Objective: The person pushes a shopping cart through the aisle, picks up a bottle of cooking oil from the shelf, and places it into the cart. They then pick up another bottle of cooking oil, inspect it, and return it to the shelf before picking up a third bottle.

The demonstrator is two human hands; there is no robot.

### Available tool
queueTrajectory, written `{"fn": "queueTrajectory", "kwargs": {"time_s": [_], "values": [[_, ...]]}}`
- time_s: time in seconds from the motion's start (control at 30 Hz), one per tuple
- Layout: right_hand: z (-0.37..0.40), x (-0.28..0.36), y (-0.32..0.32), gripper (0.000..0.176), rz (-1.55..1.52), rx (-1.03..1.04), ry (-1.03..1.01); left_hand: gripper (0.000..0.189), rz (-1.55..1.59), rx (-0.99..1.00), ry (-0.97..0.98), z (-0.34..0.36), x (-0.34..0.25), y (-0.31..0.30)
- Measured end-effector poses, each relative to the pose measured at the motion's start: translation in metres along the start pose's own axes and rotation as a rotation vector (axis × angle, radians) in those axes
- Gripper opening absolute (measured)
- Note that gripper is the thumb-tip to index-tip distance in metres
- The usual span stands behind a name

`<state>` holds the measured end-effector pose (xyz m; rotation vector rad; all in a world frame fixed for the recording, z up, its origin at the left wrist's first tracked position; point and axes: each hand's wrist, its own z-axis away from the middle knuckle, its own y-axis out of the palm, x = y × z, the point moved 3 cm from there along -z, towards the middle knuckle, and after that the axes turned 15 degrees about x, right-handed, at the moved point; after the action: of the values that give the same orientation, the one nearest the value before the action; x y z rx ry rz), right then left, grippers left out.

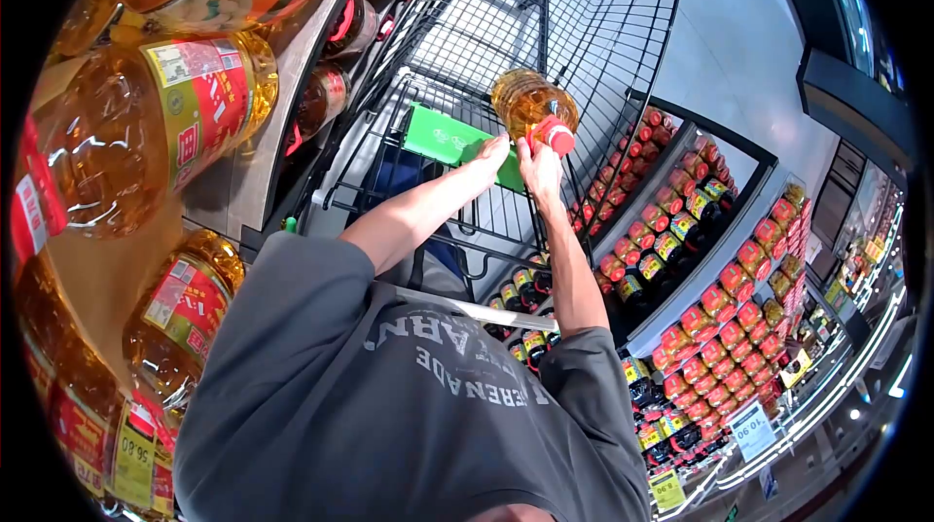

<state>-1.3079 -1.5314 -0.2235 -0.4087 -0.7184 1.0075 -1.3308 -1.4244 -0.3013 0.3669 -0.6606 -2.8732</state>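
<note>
A clear bottle of golden cooking oil with a red cap hangs over the black wire shopping cart. My right hand grips it at the neck, just under the cap. My left hand lies with its fingers stretched across the cart's green handle panel, fingertips close to the bottle's neck. Whether they touch the bottle I cannot tell. Both bare arms reach forward from my grey T-shirt.
Shelves on the left hold large oil bottles with red labels and a yellow price tag. A display of dark red-capped bottles stands on the right with a price sign. Grey aisle floor lies beyond the cart.
</note>
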Motion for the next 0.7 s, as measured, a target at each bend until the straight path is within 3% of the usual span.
{"fn": "queueTrajectory", "kwargs": {"time_s": [0.1,0.17,0.2,0.33,0.57,0.63,0.7], "values": [[-0.012,-0.008,-0.005,0.047,-0.172,0.038,0.099,0.046,0.203,-0.022,0.003,-0.047,0.02,0.005],[-0.013,-0.007,-0.01,0.044,-0.329,0.091,0.116,0.06,0.323,0.173,0.021,-0.064,0.023,0.007],[-0.023,-0.029,0.002,0.045,-0.397,0.11,0.119,0.051,0.302,0.176,0.007,-0.06,0.016,0.01],[-0.012,-0.009,-0.032,0.027,-0.749,0.168,0.22,0.067,0.383,0.243,-0.013,-0.051,0.007,0.014],[-0.016,0.001,-0.09,0.032,-0.815,0.118,0.164,0.07,0.312,0.304,0.041,-0.065,-0.002,0.016],[-0.001,0.022,-0.115,0.034,-0.849,0.115,0.155,0.071,0.253,0.202,0.046,-0.067,-0.009,0.016],[0.029,0.041,-0.138,0.033,-0.889,0.133,0.125,0.072,0.269,0.239,0.046,-0.1,0.0,-0.001]]}}
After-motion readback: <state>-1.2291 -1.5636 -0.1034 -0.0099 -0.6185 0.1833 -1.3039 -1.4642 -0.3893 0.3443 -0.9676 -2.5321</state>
